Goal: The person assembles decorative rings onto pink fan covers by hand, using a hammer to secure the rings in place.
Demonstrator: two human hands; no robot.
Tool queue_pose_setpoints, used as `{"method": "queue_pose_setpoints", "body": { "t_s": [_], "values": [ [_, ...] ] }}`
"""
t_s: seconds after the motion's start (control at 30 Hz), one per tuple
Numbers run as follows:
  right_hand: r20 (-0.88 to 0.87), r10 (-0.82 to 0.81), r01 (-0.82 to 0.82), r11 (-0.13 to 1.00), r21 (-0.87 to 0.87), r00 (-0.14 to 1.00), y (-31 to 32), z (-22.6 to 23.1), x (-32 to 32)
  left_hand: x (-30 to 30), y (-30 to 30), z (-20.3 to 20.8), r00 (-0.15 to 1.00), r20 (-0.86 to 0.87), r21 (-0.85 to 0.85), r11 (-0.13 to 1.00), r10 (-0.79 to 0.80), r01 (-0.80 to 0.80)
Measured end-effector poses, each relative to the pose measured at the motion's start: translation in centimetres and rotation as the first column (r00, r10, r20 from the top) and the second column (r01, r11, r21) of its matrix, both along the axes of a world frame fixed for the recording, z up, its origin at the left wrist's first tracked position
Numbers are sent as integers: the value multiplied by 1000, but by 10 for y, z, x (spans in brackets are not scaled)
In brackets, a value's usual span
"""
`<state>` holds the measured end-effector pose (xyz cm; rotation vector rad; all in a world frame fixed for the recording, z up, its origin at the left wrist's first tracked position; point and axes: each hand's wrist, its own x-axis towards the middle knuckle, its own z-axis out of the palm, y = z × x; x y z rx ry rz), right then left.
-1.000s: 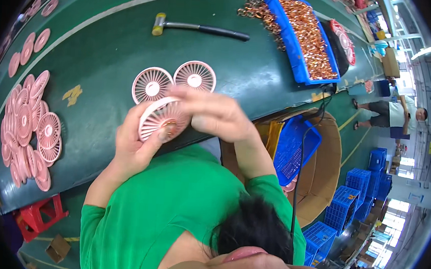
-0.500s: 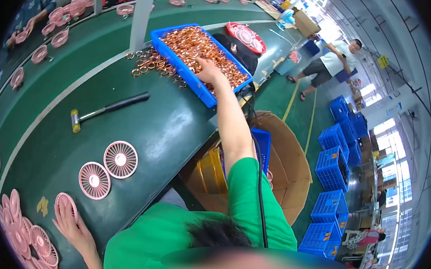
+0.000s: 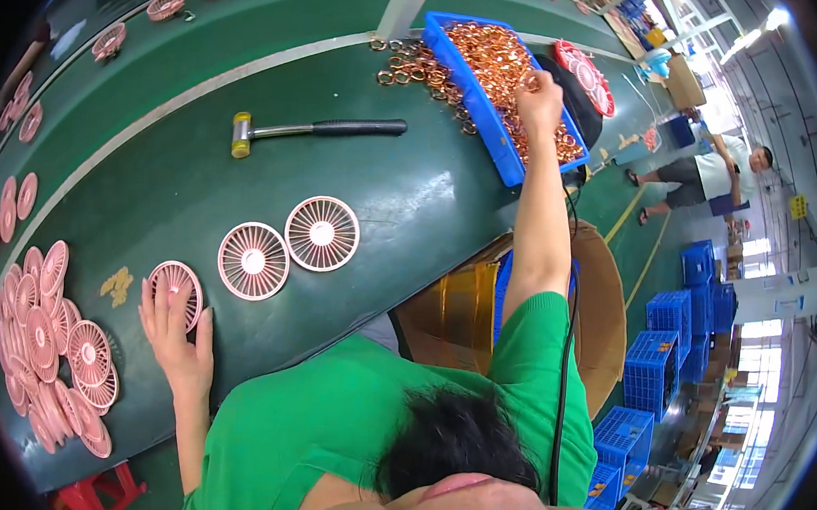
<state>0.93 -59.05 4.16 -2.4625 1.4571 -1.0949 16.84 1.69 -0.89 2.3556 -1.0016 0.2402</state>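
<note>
My left hand (image 3: pixel 178 348) lies with fingers stretched out over a pink slatted round cover (image 3: pixel 180 283), pressing it flat on the green table. Two similar pink covers, one nearer (image 3: pixel 253 260) and one farther right (image 3: pixel 322 234), lie side by side to its right. At the far right, my right hand (image 3: pixel 537 104) is over a blue tray (image 3: pixel 479 100) heaped with copper-coloured rings (image 3: pixel 495 59). Its fingers are pinched together, with a copper-coloured ring (image 3: pixel 530 81) at the fingertips. Loose rings (image 3: pixel 415 66) lie beside the tray's left wall.
A hammer (image 3: pixel 318 130) with a yellow-ended head lies across the table. Many pink covers (image 3: pixel 43 336) are piled at the left. A red basket (image 3: pixel 588 74) sits behind the tray. A cardboard box (image 3: pixel 601 314) stands beside the table, and a person (image 3: pixel 708 175) stands farther off.
My right hand's fingers were spread among the rings and are now closed in a pinch. My left hand stays on its cover. The whole view has swung, shifting everything rightward.
</note>
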Motion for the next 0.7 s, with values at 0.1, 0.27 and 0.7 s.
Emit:
{"method": "queue_pose_setpoints", "body": {
  "t_s": [0.1,0.27,0.7],
  "values": [
    [-17,189,-187,943,-274,982,63,23,32,-1,7,-1,1000,-2,-18,1000,0,0],
    [-133,416,-436,874,-216,900,142,-23,71,-1,7,0,1000,7,-21,1000,12,-11],
    [-84,382,-375,923,85,920,116,20,53,-2,0,5,1000,2,-22,1000,13,-13]
  ]
}}
